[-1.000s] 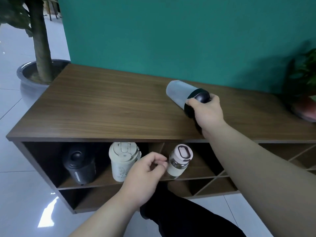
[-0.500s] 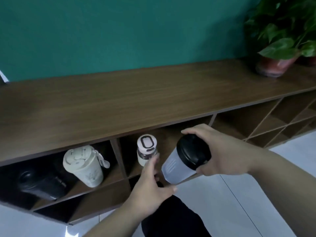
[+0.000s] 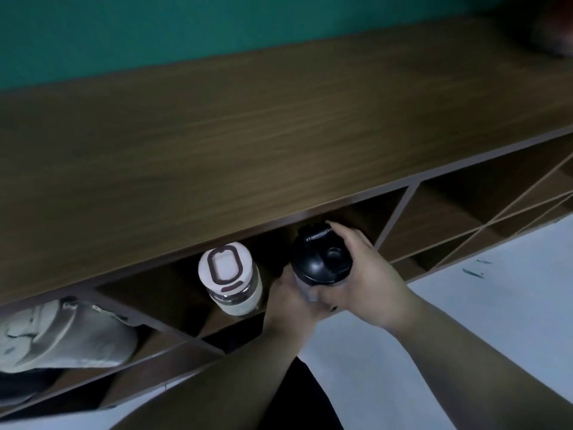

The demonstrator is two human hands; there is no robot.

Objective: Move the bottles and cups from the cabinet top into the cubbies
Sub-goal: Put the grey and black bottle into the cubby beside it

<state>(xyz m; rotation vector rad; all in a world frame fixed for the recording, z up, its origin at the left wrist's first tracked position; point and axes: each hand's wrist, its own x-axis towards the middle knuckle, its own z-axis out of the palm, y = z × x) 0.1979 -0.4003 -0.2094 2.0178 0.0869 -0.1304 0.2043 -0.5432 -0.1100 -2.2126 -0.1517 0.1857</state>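
Gripping one black-lidded translucent shaker bottle (image 3: pixel 321 259) — right hand (image 3: pixel 369 274) wrapped around lid, left hand (image 3: pixel 293 305) closed underneath — at brown wooden cubby (image 3: pixel 356 212) mouth.

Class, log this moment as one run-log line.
step: placing | held: black-lidded translucent shaker bottle | left hand: under body | right hand: around lid | target: cubby beside white-lidded glass bottle
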